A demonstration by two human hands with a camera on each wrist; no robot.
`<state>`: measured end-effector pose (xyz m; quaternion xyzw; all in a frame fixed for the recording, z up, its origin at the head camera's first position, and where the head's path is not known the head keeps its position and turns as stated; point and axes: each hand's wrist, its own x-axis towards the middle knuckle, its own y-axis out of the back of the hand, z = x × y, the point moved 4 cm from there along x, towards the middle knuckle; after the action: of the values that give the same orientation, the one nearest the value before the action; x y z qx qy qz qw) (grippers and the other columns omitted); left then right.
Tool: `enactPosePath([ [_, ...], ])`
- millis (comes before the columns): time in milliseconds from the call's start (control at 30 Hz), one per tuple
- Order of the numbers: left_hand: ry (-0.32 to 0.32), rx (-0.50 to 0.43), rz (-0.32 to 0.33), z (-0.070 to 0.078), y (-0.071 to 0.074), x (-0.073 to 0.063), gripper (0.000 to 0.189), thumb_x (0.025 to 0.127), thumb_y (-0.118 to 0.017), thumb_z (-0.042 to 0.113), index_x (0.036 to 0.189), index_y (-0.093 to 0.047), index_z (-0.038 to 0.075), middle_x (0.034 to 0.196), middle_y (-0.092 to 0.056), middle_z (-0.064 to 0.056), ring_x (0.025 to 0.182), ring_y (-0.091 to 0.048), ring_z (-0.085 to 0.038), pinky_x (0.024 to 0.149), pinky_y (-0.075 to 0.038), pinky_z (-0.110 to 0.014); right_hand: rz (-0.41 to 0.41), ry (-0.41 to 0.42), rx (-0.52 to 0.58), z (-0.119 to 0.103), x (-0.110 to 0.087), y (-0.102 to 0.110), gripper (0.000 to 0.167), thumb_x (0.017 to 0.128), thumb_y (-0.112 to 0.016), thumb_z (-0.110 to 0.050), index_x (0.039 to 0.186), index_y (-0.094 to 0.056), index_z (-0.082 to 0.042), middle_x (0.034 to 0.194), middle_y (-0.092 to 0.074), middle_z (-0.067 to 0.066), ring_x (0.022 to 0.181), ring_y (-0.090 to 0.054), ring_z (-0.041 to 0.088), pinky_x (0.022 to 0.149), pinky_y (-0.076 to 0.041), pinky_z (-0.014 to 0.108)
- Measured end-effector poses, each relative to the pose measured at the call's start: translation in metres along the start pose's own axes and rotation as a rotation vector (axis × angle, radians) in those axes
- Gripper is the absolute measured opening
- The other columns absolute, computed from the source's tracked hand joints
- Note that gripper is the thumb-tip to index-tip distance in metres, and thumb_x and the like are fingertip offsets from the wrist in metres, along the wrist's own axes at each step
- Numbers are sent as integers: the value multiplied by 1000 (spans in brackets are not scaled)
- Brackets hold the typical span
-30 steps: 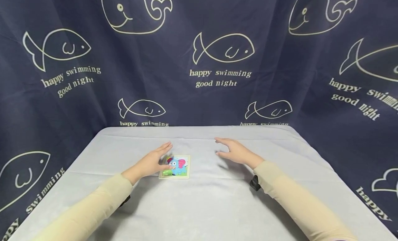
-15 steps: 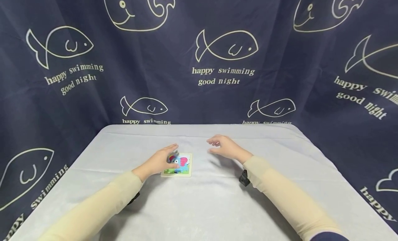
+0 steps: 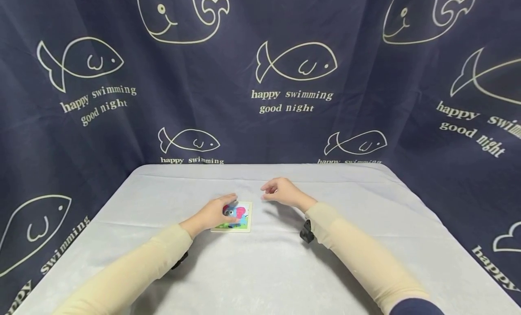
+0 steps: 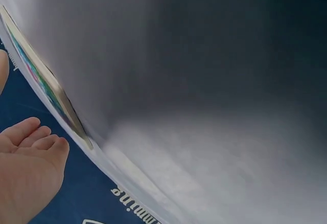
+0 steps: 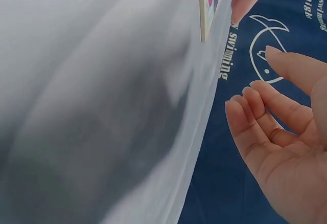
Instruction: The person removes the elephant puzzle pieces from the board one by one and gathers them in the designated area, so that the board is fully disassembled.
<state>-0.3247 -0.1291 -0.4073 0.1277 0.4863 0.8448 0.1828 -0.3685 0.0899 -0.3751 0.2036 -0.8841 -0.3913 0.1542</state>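
Observation:
A square picture puzzle (image 3: 244, 221) with a blue elephant and a pale frame lies flat on the table in the head view. Over its left part is my left hand (image 3: 212, 213), fingers extended and thumb apart, covering some of the picture. In the left wrist view a gap shows between the fingers and the puzzle's edge (image 4: 48, 83). To the right of the puzzle, my right hand (image 3: 285, 192) hovers with loosely bent fingers. The right wrist view shows that hand (image 5: 286, 142) holding nothing, thumb apart from the fingertips.
A pale cloth (image 3: 260, 274) with some creases covers the table. Behind and at both sides hangs a dark blue curtain (image 3: 236, 71) printed with fish and lettering. Small black devices (image 3: 306, 232) sit under both wrists.
My right hand has moved left towards the puzzle, its fingers bending a little more. The left hand has shifted slightly right over the picture. The puzzle appears to lie in the same place.

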Motion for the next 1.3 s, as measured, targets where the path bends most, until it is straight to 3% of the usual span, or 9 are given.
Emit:
enactPosePath([
  [367,28,-1,-99,1,-9,1,83,81,-78,36,146,-40,0,154,-37,-16,142,-34,-35,118,-29,-48,-13,-61,79,-11,13,-19,27,85,-74,-14,108,-71,0,94,-73,8,83,-64,12,77,-54,23],
  [600,29,47,-165,1,-8,2,81,84,-75,37,146,-39,1,156,-33,-15,143,-31,-35,119,-27,-49,-27,-108,79,-19,15,-28,22,85,-74,-14,103,-74,-3,98,-74,7,87,-65,12,82,-54,26],
  [700,27,56,-190,3,-6,2,82,84,-75,36,147,-38,0,157,-31,-15,144,-29,-36,119,-26,-50,-26,-138,89,-20,16,-33,18,83,-75,-14,99,-75,-5,93,-75,6,80,-63,9,77,-54,23],
  [833,26,75,-177,5,-6,1,82,82,-77,35,145,-40,-1,156,-33,-15,143,-31,-37,118,-27,-50,-48,-205,121,-17,15,-41,14,82,-76,-14,94,-76,-6,81,-74,2,68,-58,7,65,-50,19],
  [967,22,109,-130,9,-7,1,80,79,-80,35,141,-46,-3,152,-40,-16,139,-38,-38,117,-31,-48,-49,-255,113,-13,13,-45,12,81,-78,-15,91,-77,-8,77,-72,-1,66,-57,8,62,-48,18],
  [1133,39,95,-104,9,-7,1,79,79,-80,35,139,-48,-4,151,-42,-16,138,-39,-38,116,-33,-48,-16,-279,75,-15,12,-47,12,79,-80,-14,88,-77,-7,83,-75,2,70,-59,10,65,-51,21],
  [1300,51,40,-142,6,-5,0,79,81,-78,31,142,-42,-5,153,-37,-18,141,-34,-39,118,-28,-51,13,-283,46,-19,13,-49,13,76,-81,-12,87,-77,-6,86,-76,5,76,-60,12,74,-52,25],
])
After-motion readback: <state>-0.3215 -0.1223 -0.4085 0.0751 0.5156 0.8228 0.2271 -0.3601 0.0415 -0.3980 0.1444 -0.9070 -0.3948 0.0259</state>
